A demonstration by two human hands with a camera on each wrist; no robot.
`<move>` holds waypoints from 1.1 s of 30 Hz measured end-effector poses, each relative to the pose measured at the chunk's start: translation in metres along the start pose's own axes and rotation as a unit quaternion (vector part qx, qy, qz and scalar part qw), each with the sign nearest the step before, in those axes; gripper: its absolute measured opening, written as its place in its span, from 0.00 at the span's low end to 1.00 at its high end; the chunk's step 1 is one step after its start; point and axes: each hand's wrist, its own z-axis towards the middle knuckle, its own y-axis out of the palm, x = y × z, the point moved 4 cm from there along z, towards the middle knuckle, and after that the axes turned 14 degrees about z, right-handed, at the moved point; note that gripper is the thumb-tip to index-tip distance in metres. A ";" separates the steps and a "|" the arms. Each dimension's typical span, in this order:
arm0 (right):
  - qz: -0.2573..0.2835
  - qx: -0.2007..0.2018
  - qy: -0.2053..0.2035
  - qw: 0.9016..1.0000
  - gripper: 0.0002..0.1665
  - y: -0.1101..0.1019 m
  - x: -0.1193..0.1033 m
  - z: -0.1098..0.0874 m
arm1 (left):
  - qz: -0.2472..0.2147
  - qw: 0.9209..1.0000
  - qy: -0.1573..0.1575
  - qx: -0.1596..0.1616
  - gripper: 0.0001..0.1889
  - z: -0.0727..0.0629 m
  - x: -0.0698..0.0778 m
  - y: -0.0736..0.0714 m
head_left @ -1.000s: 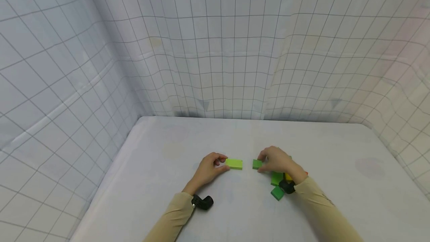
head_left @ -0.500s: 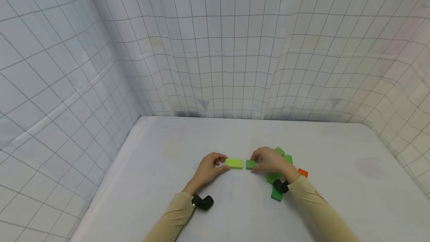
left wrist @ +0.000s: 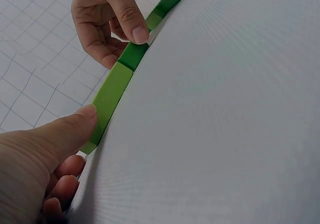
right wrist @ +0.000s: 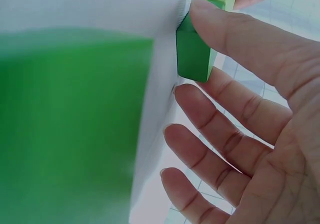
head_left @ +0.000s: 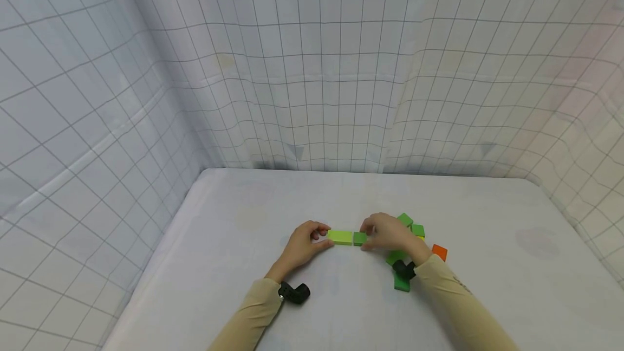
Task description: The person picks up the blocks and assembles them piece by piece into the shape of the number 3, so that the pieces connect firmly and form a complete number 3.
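A long lime-green block (head_left: pixel 339 238) lies on the white table, left end between the thumb and fingers of my left hand (head_left: pixel 298 248). My right hand (head_left: pixel 388 232) pinches a shorter dark green block (head_left: pixel 359 239) between thumb and index finger, its other fingers loosely spread below in the right wrist view. The two blocks stand in one line, end to end. In the left wrist view the green block (left wrist: pixel 132 56) meets the end of the lime block (left wrist: pixel 111 95), with just a thin dark seam between them.
Under and around my right wrist lie loose blocks: an orange one (head_left: pixel 440 252), a green one (head_left: pixel 402 281) at the front, others partly hidden by the arm. A blurred green block (right wrist: pixel 70 134) looms close to the right wrist camera. Gridded white cloth (head_left: pixel 317 96) surrounds the table.
My right hand has slid the dark green block leftward up to the lime block. The front green block has turned slightly beside the right wrist camera. My left hand has stayed still.
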 end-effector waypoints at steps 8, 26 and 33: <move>0.004 -0.003 -0.004 1.000 0.17 0.000 -0.005 0.000 | -0.003 1.000 0.001 0.000 0.18 0.000 0.001 0.000; -0.002 -0.006 -0.005 1.000 0.17 0.001 -0.007 0.001 | -0.002 1.000 -0.004 -0.001 0.18 -0.001 0.002 -0.001; 0.004 -0.011 -0.003 1.000 0.18 0.000 -0.006 0.001 | -0.004 1.000 -0.004 -0.001 0.17 -0.001 0.003 -0.001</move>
